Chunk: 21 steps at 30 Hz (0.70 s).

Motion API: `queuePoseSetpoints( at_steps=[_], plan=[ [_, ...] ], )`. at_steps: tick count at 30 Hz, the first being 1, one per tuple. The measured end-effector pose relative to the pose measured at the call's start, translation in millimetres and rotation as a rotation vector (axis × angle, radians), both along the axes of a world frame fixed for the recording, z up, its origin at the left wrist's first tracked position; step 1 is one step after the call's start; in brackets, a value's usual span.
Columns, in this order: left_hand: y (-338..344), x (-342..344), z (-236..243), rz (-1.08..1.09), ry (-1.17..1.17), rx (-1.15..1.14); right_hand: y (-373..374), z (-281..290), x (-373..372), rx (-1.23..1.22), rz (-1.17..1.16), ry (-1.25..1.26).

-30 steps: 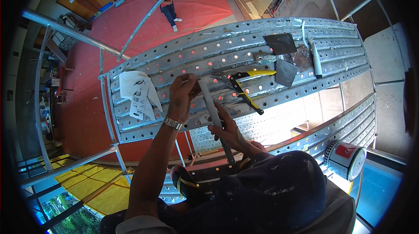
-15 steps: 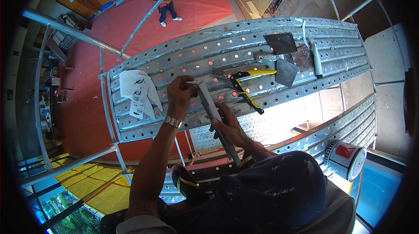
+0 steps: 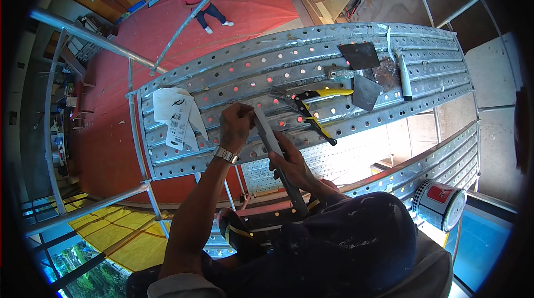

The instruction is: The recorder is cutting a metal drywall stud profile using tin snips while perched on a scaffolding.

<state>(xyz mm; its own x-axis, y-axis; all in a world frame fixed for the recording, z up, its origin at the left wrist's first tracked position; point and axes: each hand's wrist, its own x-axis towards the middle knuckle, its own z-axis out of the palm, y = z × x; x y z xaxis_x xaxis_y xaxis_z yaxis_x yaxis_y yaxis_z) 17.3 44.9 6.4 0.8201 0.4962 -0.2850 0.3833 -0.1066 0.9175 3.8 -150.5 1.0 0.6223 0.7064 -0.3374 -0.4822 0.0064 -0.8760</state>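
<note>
A long, narrow grey metal channel [image 3: 268, 137] slants from above the platform down toward my lap. My right hand [image 3: 291, 159] is wrapped round its middle, thumb across the near face. At its upper end my left hand [image 3: 236, 125], with a metal watch on the wrist, has its fingers pinched against the channel's left edge; the fingertips are partly hidden. Beyond the right hand lie yellow-and-black tin snips [image 3: 311, 110] with their jaws toward the left. White packaging card [image 3: 173, 110] rests left of my left hand.
The perforated metal scaffold platform [image 3: 222, 84] also holds dark sheet pieces [image 3: 366, 93] and a white-and-black tube [image 3: 404, 78]. A tin can [image 3: 439, 204] stands at the lower right. Scaffold rails [image 3: 94, 36] run along the left. A person [image 3: 197, 0] stands on the red floor below.
My left hand has shifted slightly right and down at the channel's upper end. My right hand keeps its hold. The person below has leaned to the left.
</note>
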Motion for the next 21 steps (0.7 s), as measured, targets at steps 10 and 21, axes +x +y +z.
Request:
queuePoseSetpoints(
  at_steps=[10, 21],
  plan=[
    [3, -12, -17, 0.058, 0.015, -0.245, 1, 11, -9, -0.184, 0.029, -0.25],
    [-10, -8, -16, 0.021, -0.112, -0.28, 1, 4, -19, -0.142, -0.103, -0.368]
  ],
)
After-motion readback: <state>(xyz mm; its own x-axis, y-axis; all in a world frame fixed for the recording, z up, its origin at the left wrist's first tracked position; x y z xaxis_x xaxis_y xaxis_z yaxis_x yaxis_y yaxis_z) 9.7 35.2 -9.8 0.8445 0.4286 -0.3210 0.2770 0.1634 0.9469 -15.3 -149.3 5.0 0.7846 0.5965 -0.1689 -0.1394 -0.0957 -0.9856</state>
